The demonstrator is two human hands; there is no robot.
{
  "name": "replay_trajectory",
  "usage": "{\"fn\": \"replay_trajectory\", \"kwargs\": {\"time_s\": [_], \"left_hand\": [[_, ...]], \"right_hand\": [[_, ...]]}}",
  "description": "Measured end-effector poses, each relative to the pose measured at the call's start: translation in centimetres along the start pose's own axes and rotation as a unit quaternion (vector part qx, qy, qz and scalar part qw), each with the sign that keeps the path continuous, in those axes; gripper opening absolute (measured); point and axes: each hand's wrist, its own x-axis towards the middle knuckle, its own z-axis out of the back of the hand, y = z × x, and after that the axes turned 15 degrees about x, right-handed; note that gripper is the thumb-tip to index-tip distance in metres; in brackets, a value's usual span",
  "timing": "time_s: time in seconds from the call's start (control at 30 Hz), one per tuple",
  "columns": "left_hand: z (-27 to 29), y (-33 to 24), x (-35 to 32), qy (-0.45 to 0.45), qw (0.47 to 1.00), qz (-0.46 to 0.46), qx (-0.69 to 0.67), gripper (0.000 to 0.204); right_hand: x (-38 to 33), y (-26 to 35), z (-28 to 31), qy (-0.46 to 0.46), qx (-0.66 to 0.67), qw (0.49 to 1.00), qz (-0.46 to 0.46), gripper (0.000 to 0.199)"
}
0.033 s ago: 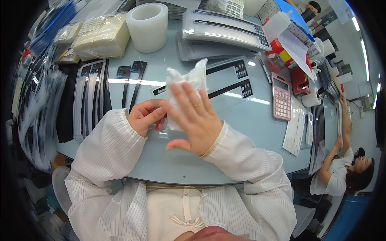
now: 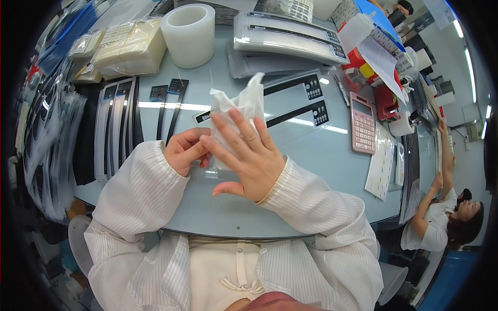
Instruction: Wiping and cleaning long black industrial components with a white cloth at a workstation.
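Tabletop [image 2: 316, 176] | right hand [image 2: 250, 161]: spread on white tissue [image 2: 250, 98] | left hand [image 2: 185, 151]: curled

strip lights [image 2: 471, 78] glow beyond the glossy table [image 2: 321, 168].

L hand [image 2: 185, 149] curled; R hand [image 2: 253, 161] splayed.

The right hand [image 2: 248, 158] spreads flat over a white wipe [image 2: 239, 101] (perhaps tissue), the left hand [image 2: 184, 151] curled beside it
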Motion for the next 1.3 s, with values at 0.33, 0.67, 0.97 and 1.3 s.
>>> {"fn": "replay_trajectory", "kwargs": {"time_s": [0.33, 0.67, 0.97, 1.3], "left_hand": [[-0.3, -1.3, 0.2, 0.009, 0.999, -0.013, 0.044, 0.027], [0.0, -0.9, 0.1, -0.012, 1.0, 0.001, 0.029, 0.027], [-0.2, -1.2, 0.1, -0.004, 0.999, 0.016, 0.042, 0.028], [0.7, 0.1, 0.5, -0.005, 0.999, -0.012, -0.029, 0.026]], "right_hand": [[-1.8, -9.8, 1.8, -0.185, -0.056, 0.968, -0.159, 0.092], [-0.1, -2.5, -0.5, -0.124, 0.044, 0.989, -0.068, 0.099], [-0.6, -6.4, 1.9, -0.397, 0.269, 0.858, -0.182, 0.057], [-0.5, -2.7, -2.8, -0.212, 0.186, 0.959, -0.028, 0.047]]}}
